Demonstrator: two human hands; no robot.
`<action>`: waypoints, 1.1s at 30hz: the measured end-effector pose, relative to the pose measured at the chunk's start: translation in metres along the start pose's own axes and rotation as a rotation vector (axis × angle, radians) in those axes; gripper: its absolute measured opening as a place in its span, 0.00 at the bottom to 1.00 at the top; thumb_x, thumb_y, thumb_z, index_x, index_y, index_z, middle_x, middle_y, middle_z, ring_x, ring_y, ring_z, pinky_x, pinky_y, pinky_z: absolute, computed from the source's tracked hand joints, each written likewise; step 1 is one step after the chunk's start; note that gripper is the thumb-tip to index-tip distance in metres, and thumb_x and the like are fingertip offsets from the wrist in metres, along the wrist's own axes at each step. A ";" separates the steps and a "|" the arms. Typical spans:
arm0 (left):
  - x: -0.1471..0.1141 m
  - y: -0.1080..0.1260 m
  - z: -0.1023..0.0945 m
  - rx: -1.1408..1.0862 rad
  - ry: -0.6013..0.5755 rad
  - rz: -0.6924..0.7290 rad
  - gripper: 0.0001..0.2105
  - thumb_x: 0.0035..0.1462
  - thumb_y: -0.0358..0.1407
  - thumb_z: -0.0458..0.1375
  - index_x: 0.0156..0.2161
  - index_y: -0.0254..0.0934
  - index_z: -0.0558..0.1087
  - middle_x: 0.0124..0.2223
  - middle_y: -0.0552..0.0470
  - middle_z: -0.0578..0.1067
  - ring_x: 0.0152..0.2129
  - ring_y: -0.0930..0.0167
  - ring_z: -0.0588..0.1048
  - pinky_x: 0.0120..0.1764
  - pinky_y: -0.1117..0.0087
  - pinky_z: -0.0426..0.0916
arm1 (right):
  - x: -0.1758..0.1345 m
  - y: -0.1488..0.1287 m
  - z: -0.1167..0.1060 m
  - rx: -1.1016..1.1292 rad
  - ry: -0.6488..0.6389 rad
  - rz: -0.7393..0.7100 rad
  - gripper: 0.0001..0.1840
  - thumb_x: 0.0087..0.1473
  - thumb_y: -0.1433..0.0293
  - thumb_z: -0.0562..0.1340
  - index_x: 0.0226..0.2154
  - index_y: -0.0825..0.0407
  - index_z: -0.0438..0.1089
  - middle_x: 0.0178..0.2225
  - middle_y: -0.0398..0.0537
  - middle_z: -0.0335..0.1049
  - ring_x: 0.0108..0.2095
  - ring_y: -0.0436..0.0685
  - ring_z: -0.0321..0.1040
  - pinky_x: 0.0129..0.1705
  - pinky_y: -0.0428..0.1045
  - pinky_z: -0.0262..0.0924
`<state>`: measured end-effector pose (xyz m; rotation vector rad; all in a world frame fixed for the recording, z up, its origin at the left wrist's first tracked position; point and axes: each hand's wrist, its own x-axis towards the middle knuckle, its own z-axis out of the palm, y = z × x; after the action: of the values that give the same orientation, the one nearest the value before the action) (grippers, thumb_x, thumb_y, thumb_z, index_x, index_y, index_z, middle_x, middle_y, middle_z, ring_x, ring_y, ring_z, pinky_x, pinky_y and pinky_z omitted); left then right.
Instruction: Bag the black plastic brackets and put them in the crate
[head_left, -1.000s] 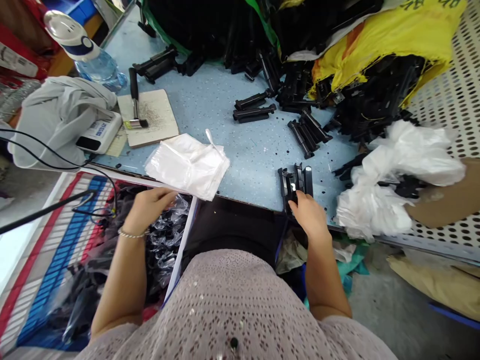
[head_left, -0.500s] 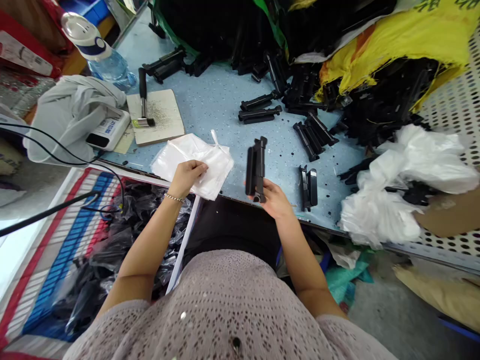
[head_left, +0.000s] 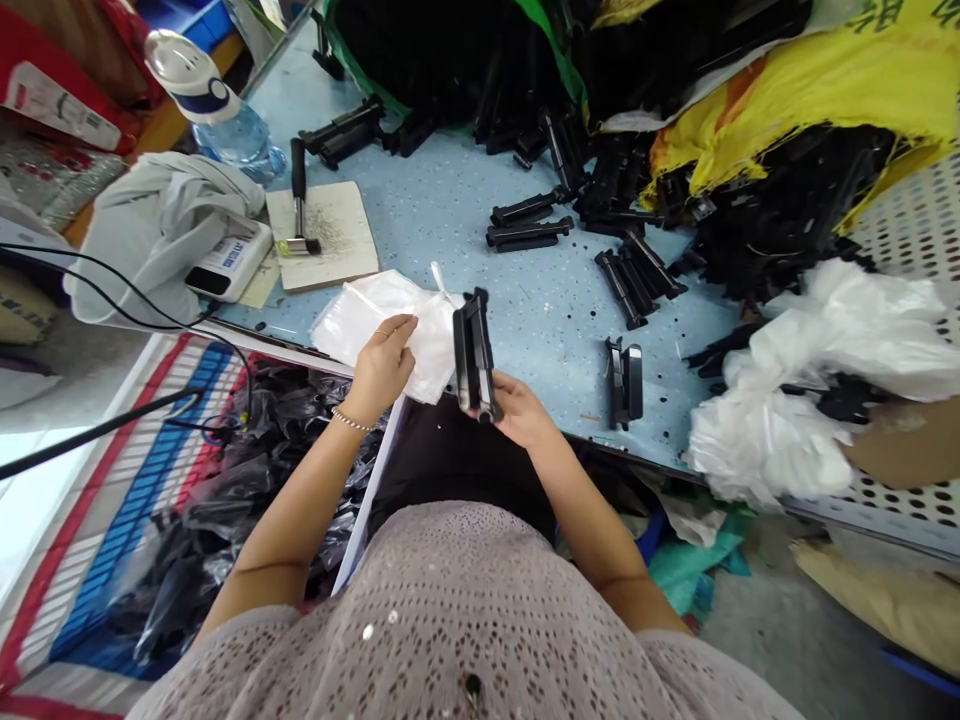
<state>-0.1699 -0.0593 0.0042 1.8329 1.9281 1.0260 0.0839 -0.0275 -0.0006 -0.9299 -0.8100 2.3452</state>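
My right hand (head_left: 520, 408) is closed on the lower end of a black handle-like part (head_left: 472, 350). The part stands nearly upright, just above the table's front edge. My left hand (head_left: 382, 370) rests over a stack of thin white plastic bags (head_left: 349, 315), its thumb and forefinger apart. The held part overlaps the right edge of the bags in view; whether it touches them I cannot tell. A similar black part (head_left: 624, 382) stands alone on the table to the right.
More black parts (head_left: 529, 235) lie across the blue table (head_left: 420, 210), spilling from a yellow sack (head_left: 810, 110). A brush (head_left: 300, 205) lies on a pale board (head_left: 345, 230). Crumpled white plastic (head_left: 765, 410) sits right; a striped bag (head_left: 112, 540) of wrapped parts stands below left.
My right hand has moved left with the black part, up to the bags. The thumb and forefinger of my left hand have come apart. The view has shifted slightly.
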 end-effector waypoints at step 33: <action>-0.106 -0.146 -0.022 0.203 -0.380 -0.741 0.07 0.45 0.35 0.59 0.31 0.36 0.77 0.35 0.41 0.82 0.43 0.55 0.80 0.48 0.59 0.72 | -0.087 -0.138 -0.181 -1.948 0.640 -0.193 0.35 0.55 0.81 0.51 0.62 0.46 0.72 0.62 0.56 0.67 0.58 0.68 0.68 0.60 0.65 0.65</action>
<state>-0.2772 -0.1578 -0.1041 1.0993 2.2222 0.2330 0.3020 0.0780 0.0231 -1.8176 -2.5527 0.2891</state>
